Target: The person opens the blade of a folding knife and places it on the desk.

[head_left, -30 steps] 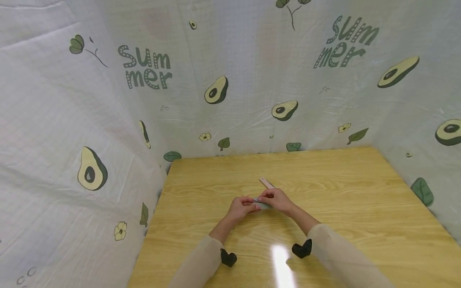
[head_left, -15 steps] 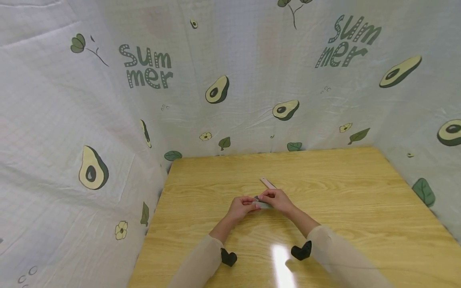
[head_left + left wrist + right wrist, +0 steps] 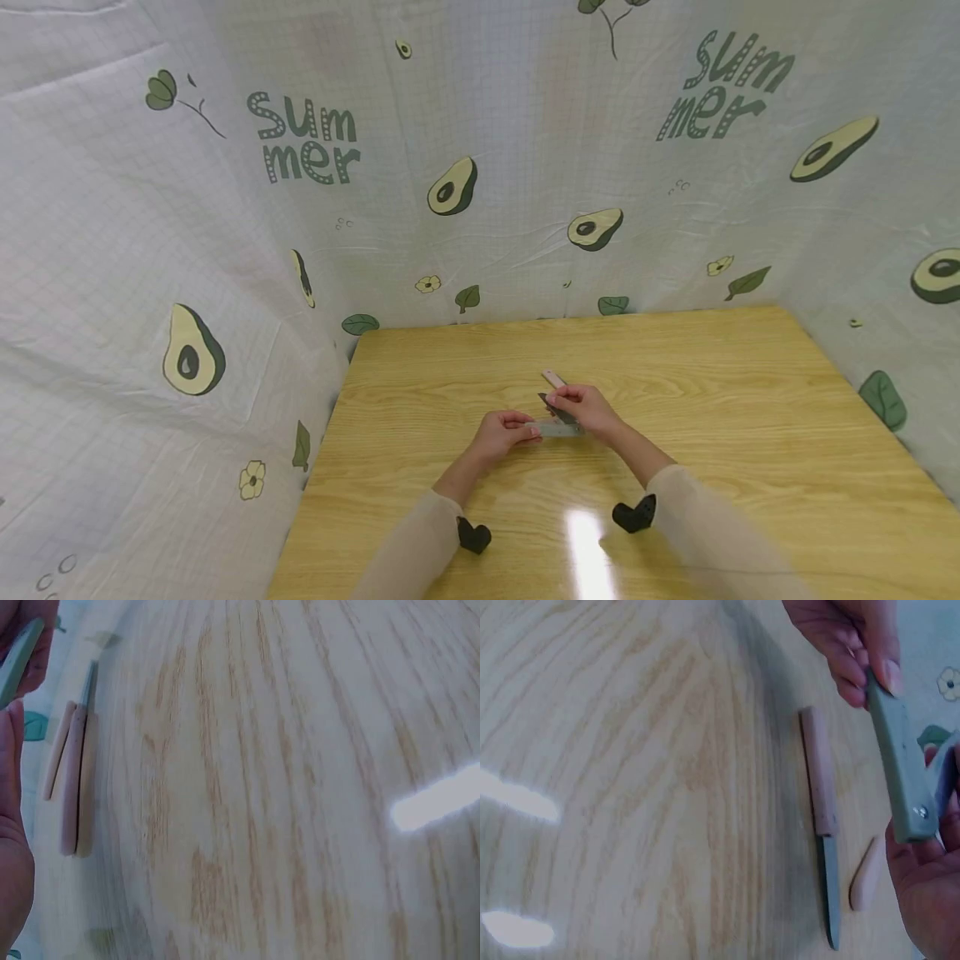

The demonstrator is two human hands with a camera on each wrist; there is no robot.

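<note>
Well inside the table edge (image 3: 675, 314), a folding knife (image 3: 898, 765)

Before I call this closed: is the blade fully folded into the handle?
No, the head view shows the dark blade angled out from the handle, pinched by the right hand.

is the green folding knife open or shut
Partly open: its blade stands out at an angle from the green handle.

Table (image 3: 675, 375): wood-grained, yellowish, glossy, stood under everything | knife (image 3: 821, 787): lay flat on it, pink handle, dark blade | pink piece (image 3: 865, 874): lay just beside knife, apart, at slight angle
</note>
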